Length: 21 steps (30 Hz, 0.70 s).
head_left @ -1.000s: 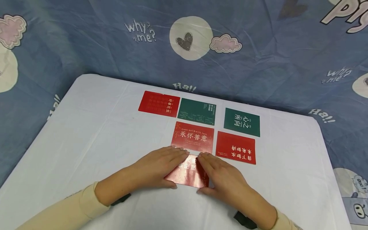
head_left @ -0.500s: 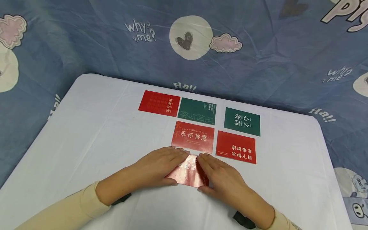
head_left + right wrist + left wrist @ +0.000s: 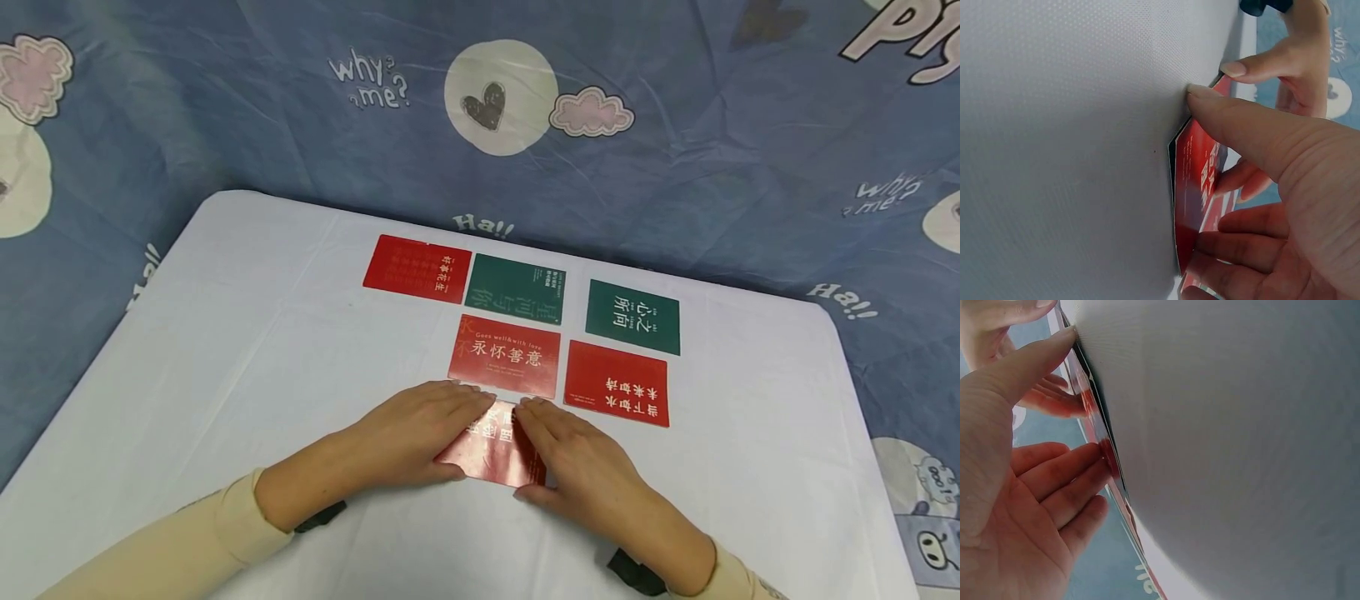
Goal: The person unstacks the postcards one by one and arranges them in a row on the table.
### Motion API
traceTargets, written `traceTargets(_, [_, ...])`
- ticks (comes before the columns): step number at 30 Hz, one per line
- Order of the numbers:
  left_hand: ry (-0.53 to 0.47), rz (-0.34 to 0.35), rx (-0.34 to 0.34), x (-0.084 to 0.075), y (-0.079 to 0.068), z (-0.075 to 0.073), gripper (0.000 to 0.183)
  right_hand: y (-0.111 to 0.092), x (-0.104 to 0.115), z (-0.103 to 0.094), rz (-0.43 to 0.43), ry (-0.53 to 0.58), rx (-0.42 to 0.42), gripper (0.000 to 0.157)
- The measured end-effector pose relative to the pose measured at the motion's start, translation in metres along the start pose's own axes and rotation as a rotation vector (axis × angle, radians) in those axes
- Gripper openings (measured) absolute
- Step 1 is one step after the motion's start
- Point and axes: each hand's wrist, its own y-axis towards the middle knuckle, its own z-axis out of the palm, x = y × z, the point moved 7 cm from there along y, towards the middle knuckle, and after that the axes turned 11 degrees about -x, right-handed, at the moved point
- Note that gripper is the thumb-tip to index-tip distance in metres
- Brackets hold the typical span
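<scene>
Head | left hand, right hand | grip: loose, spread wide | both touching glossy red card

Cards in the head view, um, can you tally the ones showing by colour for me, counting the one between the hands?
Red cards: 4
Green cards: 2
Total showing: 6

Soft light, pale glare on the nearest red card, dim wrist views
</scene>
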Motion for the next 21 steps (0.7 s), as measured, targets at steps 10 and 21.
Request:
traceTargets(10, [-0.038, -0.025, -0.020, 0.0006, -0.0005, -0.0011, 0.087, -0.0006, -0.0011, 0.0003, 0.023, 0.010, -0.008, 0.097])
traceTargets(21, [-0.052, -0.034, -0.026, -0.0005, 0.0015, -0.0013, 0.091, -0.0010, -0.0014, 0.0004, 0.022, -0.005, -0.029, 0.098])
